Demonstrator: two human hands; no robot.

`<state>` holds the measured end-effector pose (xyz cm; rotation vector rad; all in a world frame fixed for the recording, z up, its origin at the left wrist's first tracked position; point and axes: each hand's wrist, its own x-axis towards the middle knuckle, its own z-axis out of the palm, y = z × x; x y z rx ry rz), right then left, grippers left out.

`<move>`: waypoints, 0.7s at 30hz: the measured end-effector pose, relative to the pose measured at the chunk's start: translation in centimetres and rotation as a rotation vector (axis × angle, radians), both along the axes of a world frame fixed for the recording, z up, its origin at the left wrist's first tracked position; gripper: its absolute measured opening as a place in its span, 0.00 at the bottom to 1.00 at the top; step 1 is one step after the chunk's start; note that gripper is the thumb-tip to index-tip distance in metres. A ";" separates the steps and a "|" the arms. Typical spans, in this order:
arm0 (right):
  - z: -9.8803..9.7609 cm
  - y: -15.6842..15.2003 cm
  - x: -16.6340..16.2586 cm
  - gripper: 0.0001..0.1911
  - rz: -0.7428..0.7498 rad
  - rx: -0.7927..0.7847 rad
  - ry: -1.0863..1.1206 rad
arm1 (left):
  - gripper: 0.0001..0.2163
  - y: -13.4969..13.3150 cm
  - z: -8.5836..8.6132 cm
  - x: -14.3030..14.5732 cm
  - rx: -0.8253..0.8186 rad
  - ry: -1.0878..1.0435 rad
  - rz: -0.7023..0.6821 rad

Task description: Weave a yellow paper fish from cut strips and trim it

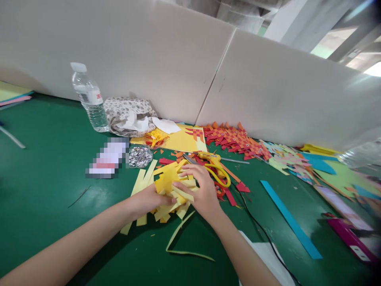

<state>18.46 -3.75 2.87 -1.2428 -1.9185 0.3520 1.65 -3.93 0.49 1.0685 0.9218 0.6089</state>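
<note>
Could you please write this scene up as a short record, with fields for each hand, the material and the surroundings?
Left hand: holding a bunch of yellow paper strips
Right hand: fingers on the same bunch; exact grip unclear
Surface: green table
Beyond the hands: round dish of small black-and-white pieces; red-and-orange woven paper by the partition
Left side: clear water bottle, upright, beside a patterned bag
Right side: blue strip, lying flat
</note>
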 end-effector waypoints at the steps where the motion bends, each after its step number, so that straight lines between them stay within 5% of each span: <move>1: 0.1 0.0 0.1 0.12 0.022 -0.089 0.020 | 0.19 0.0 0.1 -0.1 -0.005 -0.011 -0.045; 6: 0.6 0.1 0.4 0.11 0.152 -0.378 0.130 | 0.12 -0.2 0.6 -0.3 -0.045 -0.052 -0.199; 11: 0.3 0.2 0.4 0.11 0.106 -0.546 0.318 | 0.18 -0.1 1.1 -0.1 -0.235 -0.174 -0.094; 17: -0.2 0.7 0.7 0.12 -0.021 -0.443 0.457 | 0.15 0.7 1.5 -0.4 -0.378 -0.414 -0.013; 21: -0.2 0.6 0.6 0.12 -0.068 -0.388 0.480 | 0.19 0.6 1.2 -0.5 -0.250 -0.374 -0.024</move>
